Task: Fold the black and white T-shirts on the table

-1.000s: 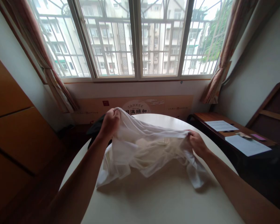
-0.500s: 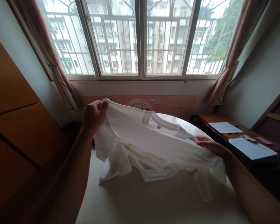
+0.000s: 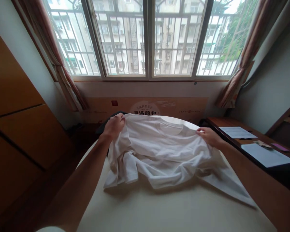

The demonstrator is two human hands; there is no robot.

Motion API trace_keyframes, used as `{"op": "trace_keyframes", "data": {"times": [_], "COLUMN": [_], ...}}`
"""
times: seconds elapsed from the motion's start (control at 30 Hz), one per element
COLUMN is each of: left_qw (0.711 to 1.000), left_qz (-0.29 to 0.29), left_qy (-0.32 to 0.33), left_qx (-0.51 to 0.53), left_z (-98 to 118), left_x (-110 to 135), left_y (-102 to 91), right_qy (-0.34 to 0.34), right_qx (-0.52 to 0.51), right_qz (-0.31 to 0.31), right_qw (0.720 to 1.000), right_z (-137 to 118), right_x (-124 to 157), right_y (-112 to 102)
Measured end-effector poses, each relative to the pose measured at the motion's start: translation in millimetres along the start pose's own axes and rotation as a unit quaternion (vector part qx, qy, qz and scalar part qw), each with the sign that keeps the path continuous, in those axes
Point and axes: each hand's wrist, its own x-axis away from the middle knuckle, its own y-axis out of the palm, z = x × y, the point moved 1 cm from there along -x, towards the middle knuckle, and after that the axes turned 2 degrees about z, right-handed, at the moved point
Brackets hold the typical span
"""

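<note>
A white T-shirt [image 3: 164, 151] lies rumpled on a round cream table [image 3: 159, 209], its collar toward the window. My left hand [image 3: 114, 125] is closed on the shirt's far left shoulder, lifting that corner slightly. My right hand [image 3: 209, 136] pinches the shirt's far right shoulder, low near the tabletop. One sleeve hangs loose at the left front and the hem trails toward the table's right front edge.
A dark cloth [image 3: 106, 124] lies behind my left hand at the table's far edge. A wooden side desk [image 3: 234, 124] at the right carries papers [image 3: 265, 154] and a pen. A wooden cabinet [image 3: 16, 129] stands at the left. A printed cardboard panel [image 3: 145, 109] leans under the window.
The shirt was held up and spread in the air; now both hands have lowered it onto the table, left hand moving right and down, right hand moving toward the far edge.
</note>
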Motion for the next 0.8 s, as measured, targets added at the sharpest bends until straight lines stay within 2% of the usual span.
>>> {"op": "trace_keyframes", "data": {"times": [0.13, 0.23, 0.33, 0.43, 0.5, 0.53, 0.6, 0.67, 0.7, 0.73, 0.77, 0.8], "left_qw": [0.999, 0.997, 0.996, 0.991, 0.989, 0.991, 0.996, 0.996, 0.995, 0.990, 0.978, 0.955], "left_qz": [0.022, 0.032, 0.019, -0.044, -0.061, -0.045, 0.023, 0.080, 0.078, 0.046, -0.020, -0.109], "left_qy": [-0.020, -0.042, -0.078, -0.122, -0.128, -0.119, -0.073, 0.010, 0.066, 0.123, 0.182, 0.239], "left_qx": [-0.039, -0.053, -0.050, -0.036, -0.036, -0.041, -0.049, -0.029, 0.002, 0.046, 0.095, 0.136], "left_z": [10, 13, 11, 7, 7, 9, 17, 31, 39, 46, 54, 61], "left_x": [-36, -68, -90, -93, -83, -75, -52, -20, -1, 20, 41, 62], "left_y": [8.2, 11.6, 22.7, 44.4, 56.6, 59.2, 55.4, 41.5, 32.6, 23.8, 16.0, 9.8], "right_qy": [0.037, 0.045, 0.030, -0.007, -0.059, -0.098, -0.185, -0.350, -0.414, -0.472, -0.510, -0.527], "right_qx": [0.081, 0.112, 0.131, 0.137, 0.128, 0.116, 0.083, 0.004, -0.007, -0.004, 0.008, 0.028], "right_qz": [0.051, 0.063, 0.063, 0.051, 0.025, 0.007, -0.037, -0.081, -0.100, -0.124, -0.143, -0.149], "right_qw": [0.995, 0.991, 0.989, 0.989, 0.990, 0.988, 0.978, 0.933, 0.905, 0.873, 0.848, 0.837], "right_z": [-22, -42, -64, -90, -110, -121, -142, -162, -170, -176, -181, -184], "right_x": [-60, -95, -113, -109, -88, -70, -23, 38, 68, 96, 120, 138], "right_y": [-6, 0, 18, 46, 65, 73, 83, 86, 86, 85, 84, 84]}}
